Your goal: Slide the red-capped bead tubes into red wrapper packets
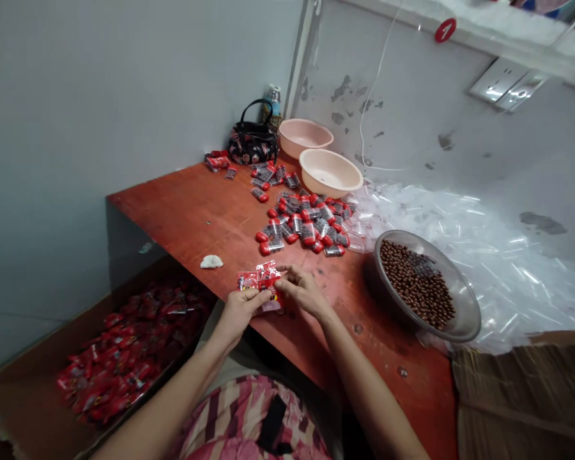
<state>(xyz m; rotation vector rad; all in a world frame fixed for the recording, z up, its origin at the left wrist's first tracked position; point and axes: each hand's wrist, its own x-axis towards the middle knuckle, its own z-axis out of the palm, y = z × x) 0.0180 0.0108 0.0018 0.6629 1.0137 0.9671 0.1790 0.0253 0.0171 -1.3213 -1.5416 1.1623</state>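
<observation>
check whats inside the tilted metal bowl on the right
The tilted metal bowl holds a heap of small brown balls, with a clear packet lying on top; the balls hide the bowl's bottom.

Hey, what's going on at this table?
A person at a red-brown table holds red foil packets between their left hand and right hand. Beyond them lie a heap of red-and-clear capsules and a metal bowl of brown beads. A cardboard box of red packets sits left.

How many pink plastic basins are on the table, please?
2. One pale pink basin stands at the far end of the red-brown table, and the second pale pink basin sits just in front of it. Neither is hidden.
</observation>
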